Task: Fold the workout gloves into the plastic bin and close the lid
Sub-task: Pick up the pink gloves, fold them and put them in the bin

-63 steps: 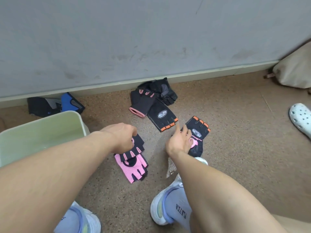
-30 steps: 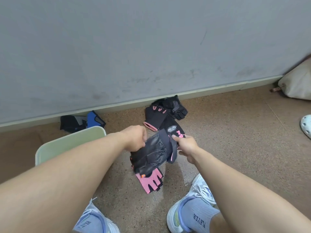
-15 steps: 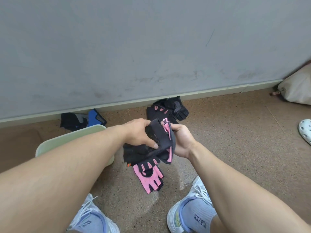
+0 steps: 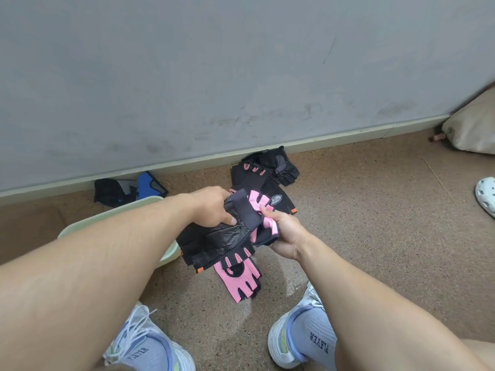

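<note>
Both hands hold a bundle of gloves above the floor. My left hand point(image 4: 211, 207) grips a black leather glove point(image 4: 214, 242) from above. My right hand point(image 4: 284, 234) holds a pink and black glove point(image 4: 261, 212) against it, with a grey strap folded over the top. A pink mesh glove point(image 4: 241, 279) lies on the floor just below the bundle. The pale green plastic bin point(image 4: 112, 215) stands left of the hands, mostly hidden by my left forearm. More black gloves point(image 4: 265, 172) lie by the wall, one with orange trim point(image 4: 281, 200).
A blue and black glove point(image 4: 128, 187) lies at the skirting board behind the bin. My two sneakers point(image 4: 292, 341) are at the bottom. A beige bag point(image 4: 474, 124) and a white clog point(image 4: 486, 191) sit at the right. No lid is in view.
The hands lifted gloves from the floor and brought them together in front of me. The strap now lies folded over the top of the bundle, and the hands are closer to the bin.
</note>
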Demonstrator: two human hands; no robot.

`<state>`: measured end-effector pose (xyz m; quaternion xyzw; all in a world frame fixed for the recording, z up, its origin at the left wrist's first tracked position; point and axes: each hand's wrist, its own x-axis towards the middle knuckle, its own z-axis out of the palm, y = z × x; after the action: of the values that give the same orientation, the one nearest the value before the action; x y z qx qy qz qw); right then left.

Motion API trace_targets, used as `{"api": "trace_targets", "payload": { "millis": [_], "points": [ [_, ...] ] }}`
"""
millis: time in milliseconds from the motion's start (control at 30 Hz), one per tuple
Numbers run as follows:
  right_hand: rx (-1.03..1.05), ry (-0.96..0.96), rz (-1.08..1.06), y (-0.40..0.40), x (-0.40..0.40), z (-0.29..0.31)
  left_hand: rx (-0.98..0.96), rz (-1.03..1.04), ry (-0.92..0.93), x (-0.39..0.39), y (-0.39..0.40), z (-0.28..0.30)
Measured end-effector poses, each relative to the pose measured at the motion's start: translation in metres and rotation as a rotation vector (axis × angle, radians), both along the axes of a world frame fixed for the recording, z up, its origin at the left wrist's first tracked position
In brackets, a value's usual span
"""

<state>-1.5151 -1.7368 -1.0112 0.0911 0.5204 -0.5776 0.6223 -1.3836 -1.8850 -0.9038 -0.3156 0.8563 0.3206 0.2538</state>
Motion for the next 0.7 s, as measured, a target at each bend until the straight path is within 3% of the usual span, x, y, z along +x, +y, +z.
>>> {"api": "trace_targets", "payload": {
  "millis": [100, 167, 267, 600, 700],
  "points": [
    [0.198, 0.095, -0.293, 0.003, -0.011, -0.014, -0.012, -0.047, -0.084, 0.001, -0.005, 0.0],
    [0.258, 0.102, -0.357, 0.014, -0.022, -0.017, -0.038, -0.007, -0.109, 0.009, -0.011, 0.001],
    [0.191, 0.028, -0.288, 0.035, -0.031, -0.02, -0.105, 0.098, -0.031, 0.022, -0.019, 0.0],
    [0.235, 0.076, -0.152, 0.023, -0.001, -0.031, -0.173, 0.231, 0.158, 0.017, -0.018, -0.005],
    [0.325, 0.197, 0.181, 0.026, 0.018, -0.041, -0.229, 0.23, 0.149, 0.015, -0.016, -0.005]
  ]
}}
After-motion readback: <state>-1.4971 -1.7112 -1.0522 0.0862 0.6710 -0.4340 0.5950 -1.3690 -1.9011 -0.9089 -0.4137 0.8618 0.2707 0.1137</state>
